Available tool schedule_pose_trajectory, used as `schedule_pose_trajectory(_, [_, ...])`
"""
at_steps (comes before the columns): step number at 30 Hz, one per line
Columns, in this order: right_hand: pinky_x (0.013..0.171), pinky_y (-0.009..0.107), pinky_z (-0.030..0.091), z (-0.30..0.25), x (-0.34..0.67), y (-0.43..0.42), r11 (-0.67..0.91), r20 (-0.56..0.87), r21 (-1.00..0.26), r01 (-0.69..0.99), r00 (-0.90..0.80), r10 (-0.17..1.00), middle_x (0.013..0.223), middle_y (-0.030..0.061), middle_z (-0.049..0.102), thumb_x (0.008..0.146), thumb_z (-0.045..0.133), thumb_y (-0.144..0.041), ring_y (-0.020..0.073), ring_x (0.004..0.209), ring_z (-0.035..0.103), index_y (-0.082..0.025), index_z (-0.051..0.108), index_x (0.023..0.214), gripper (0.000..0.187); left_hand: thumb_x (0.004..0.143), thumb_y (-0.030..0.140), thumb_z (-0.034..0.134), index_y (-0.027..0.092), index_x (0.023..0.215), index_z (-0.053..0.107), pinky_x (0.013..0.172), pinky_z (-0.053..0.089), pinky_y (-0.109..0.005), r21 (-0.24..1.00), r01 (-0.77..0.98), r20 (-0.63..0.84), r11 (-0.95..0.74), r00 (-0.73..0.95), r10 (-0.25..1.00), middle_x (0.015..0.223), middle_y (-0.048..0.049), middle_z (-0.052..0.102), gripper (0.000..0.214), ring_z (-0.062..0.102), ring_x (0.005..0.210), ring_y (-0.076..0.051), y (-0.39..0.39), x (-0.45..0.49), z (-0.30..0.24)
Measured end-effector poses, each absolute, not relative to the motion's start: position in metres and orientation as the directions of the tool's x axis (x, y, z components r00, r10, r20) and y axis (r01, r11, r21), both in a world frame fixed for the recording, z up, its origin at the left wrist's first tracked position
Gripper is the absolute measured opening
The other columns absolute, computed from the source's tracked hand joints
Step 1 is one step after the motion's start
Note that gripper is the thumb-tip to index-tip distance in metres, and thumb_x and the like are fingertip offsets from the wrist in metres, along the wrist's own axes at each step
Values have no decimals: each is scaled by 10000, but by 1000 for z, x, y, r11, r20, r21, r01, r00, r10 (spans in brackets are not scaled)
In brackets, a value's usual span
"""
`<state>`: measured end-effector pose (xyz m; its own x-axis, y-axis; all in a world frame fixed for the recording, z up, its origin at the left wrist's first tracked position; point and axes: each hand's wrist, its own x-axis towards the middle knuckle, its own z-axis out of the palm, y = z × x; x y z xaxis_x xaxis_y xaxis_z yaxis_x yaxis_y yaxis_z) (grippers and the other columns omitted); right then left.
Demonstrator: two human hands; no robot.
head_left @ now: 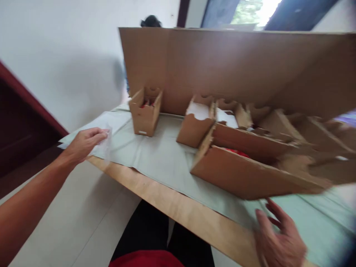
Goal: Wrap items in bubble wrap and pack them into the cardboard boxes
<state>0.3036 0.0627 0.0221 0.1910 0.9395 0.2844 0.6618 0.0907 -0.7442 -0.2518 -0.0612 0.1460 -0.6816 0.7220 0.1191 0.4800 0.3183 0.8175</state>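
Note:
At the left end of the table, my left hand [90, 141] pinches a small clear plastic bag [108, 142] that hangs past its fingertips. At the lower right, my right hand [280, 235] has its fingers apart and looks to hold nothing. It is beside the near bottom edge of a long cardboard box [244, 174], and I cannot tell whether it touches it. Something red [236, 152] shows inside that box. Motion blurs the right side.
A tall cardboard panel [217, 66] stands across the back. Before it are a narrow box [145, 116] with red items, a box [194, 128] with white contents, and several more boxes to the right. Pale green cloth covers the wooden table [167, 196]. A person's head [151, 21] shows behind the panel.

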Motion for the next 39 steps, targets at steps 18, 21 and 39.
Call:
schedule_pose_trajectory(18, [825,372,559,57,251,7,-198,-147,-933,-300,-184,972,921,33,725,666,861,-557,227,858,667,-254,707,967,454,539,380,808,225,645,598,482,361,-264,919,-202,-362,340,-84,928,592,10,543,282,468,509,-132,-15,-22,125])
schedule_pose_trajectory(21, [697,313,489,50,268,10,-70,-64,-992,-101,-58,996,768,6,646,757,790,-531,177,720,573,-226,666,790,331,584,398,842,198,674,643,523,400,-244,959,102,-246,263,-151,957,616,16,598,296,501,546,-114,0,-33,100])
schedule_pose_trajectory(39, [1181,565,382,72,302,9,599,484,-466,651,-379,789,1654,145,386,951,666,-413,356,1521,377,-268,381,1574,700,863,-53,630,195,1153,702,1005,561,-456,204,578,644,-790,529,553,1313,-138,686,389,624,1289,-283,-31,-14,90])
